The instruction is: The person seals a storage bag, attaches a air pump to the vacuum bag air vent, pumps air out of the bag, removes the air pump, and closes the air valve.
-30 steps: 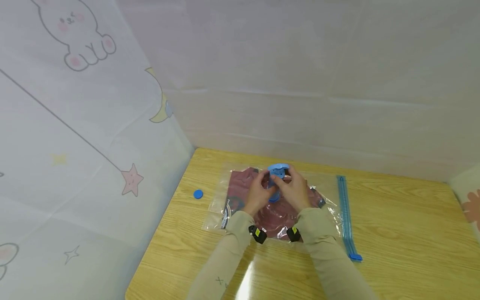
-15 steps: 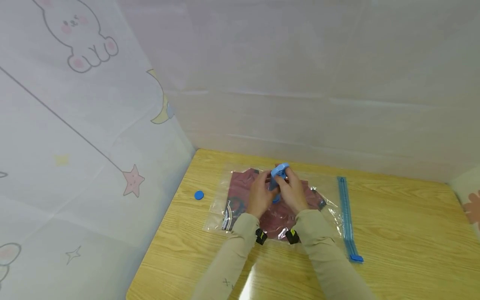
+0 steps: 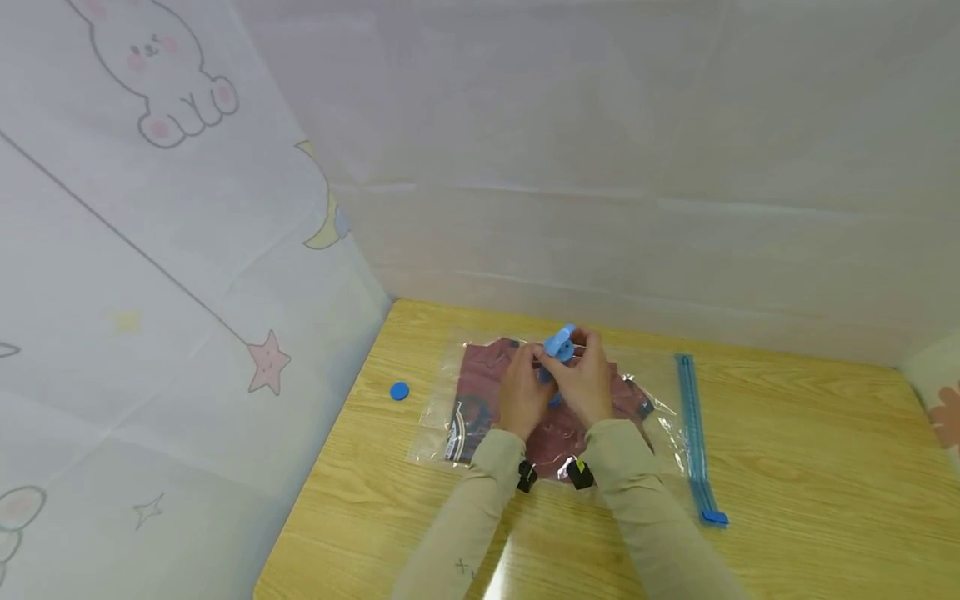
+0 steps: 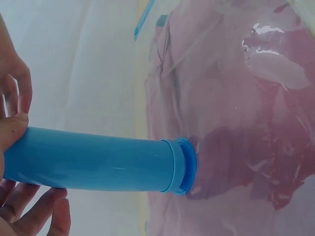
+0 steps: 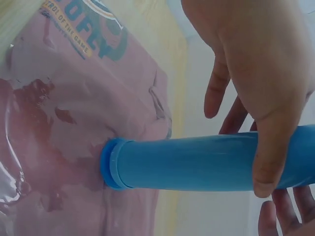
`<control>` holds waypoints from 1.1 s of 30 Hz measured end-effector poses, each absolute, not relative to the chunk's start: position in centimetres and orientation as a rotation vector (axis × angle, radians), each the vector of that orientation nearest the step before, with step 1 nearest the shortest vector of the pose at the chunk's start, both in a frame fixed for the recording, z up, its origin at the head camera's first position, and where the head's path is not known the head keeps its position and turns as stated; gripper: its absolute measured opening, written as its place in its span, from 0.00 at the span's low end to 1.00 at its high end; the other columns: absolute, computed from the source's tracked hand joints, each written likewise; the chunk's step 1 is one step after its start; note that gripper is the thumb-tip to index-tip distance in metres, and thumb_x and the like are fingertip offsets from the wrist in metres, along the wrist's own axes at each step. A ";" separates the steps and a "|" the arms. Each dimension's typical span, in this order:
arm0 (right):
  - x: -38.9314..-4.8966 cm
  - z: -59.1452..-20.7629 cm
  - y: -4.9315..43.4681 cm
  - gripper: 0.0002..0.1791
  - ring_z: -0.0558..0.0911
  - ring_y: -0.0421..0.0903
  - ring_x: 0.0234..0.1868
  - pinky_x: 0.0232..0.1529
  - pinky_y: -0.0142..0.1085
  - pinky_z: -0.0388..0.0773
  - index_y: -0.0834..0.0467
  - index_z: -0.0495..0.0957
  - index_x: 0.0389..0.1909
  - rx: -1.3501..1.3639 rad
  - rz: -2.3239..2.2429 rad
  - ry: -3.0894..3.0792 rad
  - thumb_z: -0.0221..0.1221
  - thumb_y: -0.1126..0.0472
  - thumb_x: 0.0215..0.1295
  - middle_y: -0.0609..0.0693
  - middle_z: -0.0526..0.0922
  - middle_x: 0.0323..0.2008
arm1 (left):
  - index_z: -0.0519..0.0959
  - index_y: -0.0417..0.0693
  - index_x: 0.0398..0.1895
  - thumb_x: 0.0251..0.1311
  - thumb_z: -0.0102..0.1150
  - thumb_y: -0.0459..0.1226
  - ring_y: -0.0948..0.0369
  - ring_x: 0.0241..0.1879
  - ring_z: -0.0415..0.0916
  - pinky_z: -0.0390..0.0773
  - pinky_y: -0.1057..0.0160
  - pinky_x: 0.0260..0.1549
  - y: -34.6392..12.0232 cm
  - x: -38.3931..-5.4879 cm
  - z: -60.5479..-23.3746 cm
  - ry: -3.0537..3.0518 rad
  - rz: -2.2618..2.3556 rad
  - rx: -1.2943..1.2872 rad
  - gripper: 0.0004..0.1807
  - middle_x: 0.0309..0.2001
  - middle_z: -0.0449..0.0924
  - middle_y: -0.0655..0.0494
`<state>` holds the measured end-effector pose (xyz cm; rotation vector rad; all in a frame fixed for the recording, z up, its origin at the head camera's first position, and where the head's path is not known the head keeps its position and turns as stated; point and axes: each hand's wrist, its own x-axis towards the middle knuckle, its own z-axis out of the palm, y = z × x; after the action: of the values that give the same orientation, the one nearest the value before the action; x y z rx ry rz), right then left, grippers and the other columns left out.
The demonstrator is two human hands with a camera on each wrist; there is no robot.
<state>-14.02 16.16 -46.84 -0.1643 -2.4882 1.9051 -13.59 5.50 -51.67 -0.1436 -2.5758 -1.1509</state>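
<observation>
A blue hand pump [image 3: 559, 345] stands on end over a clear plastic storage bag [image 3: 431, 433] with a folded maroon garment [image 3: 480, 371] inside. The pump's lower end meets the bag's round blue valve [image 4: 191, 167]; a narrow gap shows at one side of the rim. My left hand [image 3: 521, 396] holds the pump's barrel from the left, its fingertips [image 4: 60, 196] along one side. From the right, my right hand [image 3: 588, 379] grips the upper barrel, the thumb [image 5: 268, 169] lying across it. Both hands partly hide the barrel in the head view.
A round blue cap [image 3: 399, 391] lies on the wooden table [image 3: 795, 450], left of the bag. Along the bag's right edge runs a teal zip strip [image 3: 693, 425] with a blue slider [image 3: 715, 517] at its near end. A pale wall [image 3: 570, 250] rises behind the table.
The pump's handle has turned from lying crosswise to slanting up and right in the head view. My left forearm has shifted slightly right, and both hands have rotated around the pump.
</observation>
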 end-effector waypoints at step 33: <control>-13.7 -46.9 17.1 0.29 0.80 0.56 0.53 0.51 0.50 0.79 0.55 0.71 0.60 0.014 1.774 -2.575 0.63 0.46 0.62 0.58 0.80 0.54 | 0.68 0.50 0.63 0.57 0.66 0.44 0.52 0.56 0.76 0.78 0.52 0.54 4.3 -13.4 -51.2 -2.596 -1.622 -0.078 0.30 0.57 0.76 0.51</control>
<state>-13.73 17.09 -46.95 0.0144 -2.5749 1.7736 -13.40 4.31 -51.23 -0.0775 -2.5958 -1.6216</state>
